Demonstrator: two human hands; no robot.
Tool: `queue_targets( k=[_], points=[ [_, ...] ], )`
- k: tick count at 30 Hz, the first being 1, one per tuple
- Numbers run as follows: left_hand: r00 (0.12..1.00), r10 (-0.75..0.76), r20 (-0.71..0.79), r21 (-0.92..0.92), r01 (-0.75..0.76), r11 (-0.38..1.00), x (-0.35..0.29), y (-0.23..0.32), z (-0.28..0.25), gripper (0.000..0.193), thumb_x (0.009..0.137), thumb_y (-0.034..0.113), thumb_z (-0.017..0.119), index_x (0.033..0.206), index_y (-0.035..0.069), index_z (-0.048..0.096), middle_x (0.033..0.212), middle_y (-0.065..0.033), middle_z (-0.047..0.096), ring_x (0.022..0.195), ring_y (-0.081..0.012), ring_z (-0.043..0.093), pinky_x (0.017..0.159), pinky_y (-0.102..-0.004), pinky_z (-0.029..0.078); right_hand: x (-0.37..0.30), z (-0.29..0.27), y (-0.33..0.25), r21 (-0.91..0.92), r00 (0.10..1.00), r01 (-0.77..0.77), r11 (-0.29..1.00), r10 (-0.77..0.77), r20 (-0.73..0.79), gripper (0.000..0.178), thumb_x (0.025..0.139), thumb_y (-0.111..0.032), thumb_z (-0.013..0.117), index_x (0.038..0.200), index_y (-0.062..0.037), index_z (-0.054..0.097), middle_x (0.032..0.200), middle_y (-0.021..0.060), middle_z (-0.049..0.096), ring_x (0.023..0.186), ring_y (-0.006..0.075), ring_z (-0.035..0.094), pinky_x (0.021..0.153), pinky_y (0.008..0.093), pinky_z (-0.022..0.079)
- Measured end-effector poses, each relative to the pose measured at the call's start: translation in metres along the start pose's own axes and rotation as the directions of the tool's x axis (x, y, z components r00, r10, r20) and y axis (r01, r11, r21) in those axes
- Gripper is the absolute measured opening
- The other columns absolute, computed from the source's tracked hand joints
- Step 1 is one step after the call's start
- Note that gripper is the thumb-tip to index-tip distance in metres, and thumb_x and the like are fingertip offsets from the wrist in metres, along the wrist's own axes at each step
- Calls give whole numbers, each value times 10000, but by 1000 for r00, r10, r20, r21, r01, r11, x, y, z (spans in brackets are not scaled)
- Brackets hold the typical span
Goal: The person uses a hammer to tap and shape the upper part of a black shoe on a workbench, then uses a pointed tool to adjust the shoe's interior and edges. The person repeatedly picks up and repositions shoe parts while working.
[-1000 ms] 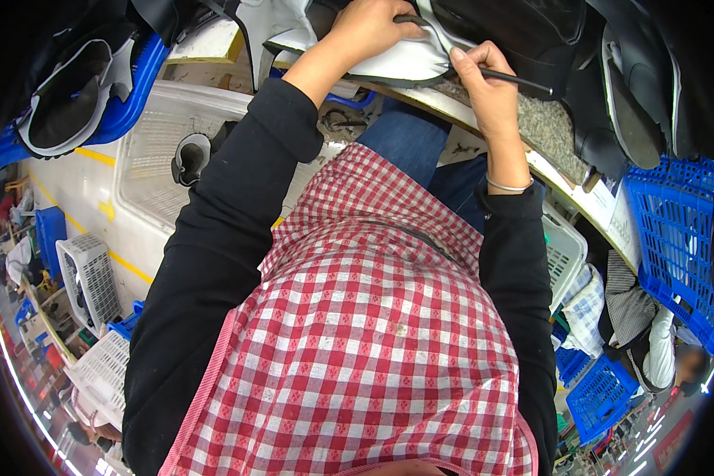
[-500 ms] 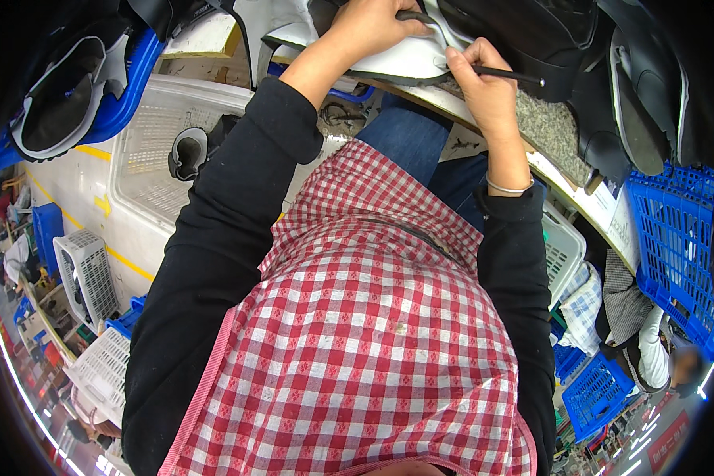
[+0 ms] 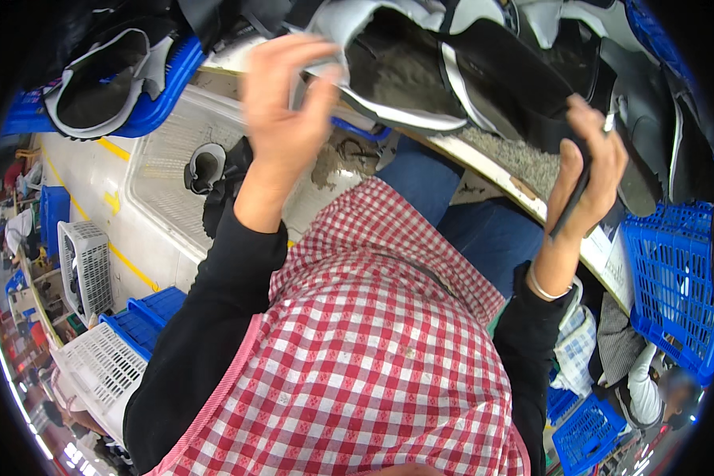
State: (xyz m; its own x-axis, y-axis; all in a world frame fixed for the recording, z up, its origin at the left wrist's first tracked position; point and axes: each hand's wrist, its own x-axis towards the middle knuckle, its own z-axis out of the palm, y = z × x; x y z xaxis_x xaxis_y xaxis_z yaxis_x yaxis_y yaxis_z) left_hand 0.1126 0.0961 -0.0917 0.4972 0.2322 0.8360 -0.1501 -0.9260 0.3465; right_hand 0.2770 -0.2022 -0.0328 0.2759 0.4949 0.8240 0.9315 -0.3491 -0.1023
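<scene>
My left hand (image 3: 282, 107), smeared by motion, has its thumb and fingers apart beside the pale edge of a black boot upper with white lining (image 3: 408, 115). That boot lies on the bench, its dark inside facing up. Whether the left fingertips touch its edge I cannot tell. Farther right, my right hand (image 3: 591, 170) is raised near several black boots (image 3: 639, 163). A slim black pen-like tool (image 3: 573, 194) runs across its palm, held under the thumb. More black and white boot pieces lie along the far side, cut off by the picture's edge.
The bench (image 3: 520, 178) has a grey fuzzy top. A blue crate (image 3: 670, 270) stands at right, another blue crate (image 3: 174, 79) with a boot upper at left. Below left is a white plastic bin (image 3: 166, 166) holding boots. A person's white sleeve (image 3: 644, 389) shows at lower right.
Both hands have come away from the white boot part they were working on and moved apart, the right one to the right with the tool. The boot's dark inside now shows.
</scene>
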Motion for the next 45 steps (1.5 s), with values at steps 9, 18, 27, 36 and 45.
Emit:
queue_targets(
  k=[9, 18, 27, 36, 45],
  points=[
    [530, -776, 342, -529, 791, 308, -58, -39, 17, 291, 986, 215, 717, 1107, -25, 605, 940, -54, 680, 830, -121, 660, 761, -299, 597, 55, 36, -8, -344, 977, 84, 935, -9, 215, 240, 816, -220, 813, 1025, -186, 701, 810, -1, 645, 916, 185, 653, 947, 457, 403],
    [827, -292, 480, -431, 513, 743, 20, 63, 115, 287, 1007, 231, 680, 1020, -54, 651, 1024, -192, 672, 903, -296, 678, 771, -396, 553, 155, -57, 31, -352, 984, 172, 920, -141, 112, 315, 836, -86, 802, 1140, -101, 723, 908, 98, 705, 866, 308, 661, 812, 383, 501],
    [490, -204, 848, -154, 595, 789, 38, 6, 25, 425, 1030, 393, 613, 986, -11, 736, 896, -141, 724, 782, -223, 674, 720, -367, 538, 94, 21, 78, -286, 973, 154, 946, -94, 213, 552, 820, -117, 795, 1342, -215, 648, 1325, 40, 654, 1335, 319, 540, 1123, 659, 330],
    [620, -745, 246, -613, 695, 376, 56, -72, 11, 589, 1025, 481, 619, 1244, -64, 655, 1175, -109, 661, 1098, -174, 612, 986, -322, 483, 40, 2, 9, -104, 973, 216, 971, -205, 108, 441, 881, -529, 716, 1183, -209, 691, 1343, 52, 697, 1421, 336, 491, 1221, 662, 197],
    [542, -757, 365, -309, 837, 451, 125, -136, 44, 632, 890, 593, 735, 828, -33, 672, 750, -82, 637, 649, -181, 573, 588, -316, 448, -38, 10, -19, -86, 938, -86, 993, 109, 330, 578, 680, -57, 763, 1241, -109, 637, 1391, 140, 649, 1277, 356, 574, 1122, 552, 346]
  ],
)
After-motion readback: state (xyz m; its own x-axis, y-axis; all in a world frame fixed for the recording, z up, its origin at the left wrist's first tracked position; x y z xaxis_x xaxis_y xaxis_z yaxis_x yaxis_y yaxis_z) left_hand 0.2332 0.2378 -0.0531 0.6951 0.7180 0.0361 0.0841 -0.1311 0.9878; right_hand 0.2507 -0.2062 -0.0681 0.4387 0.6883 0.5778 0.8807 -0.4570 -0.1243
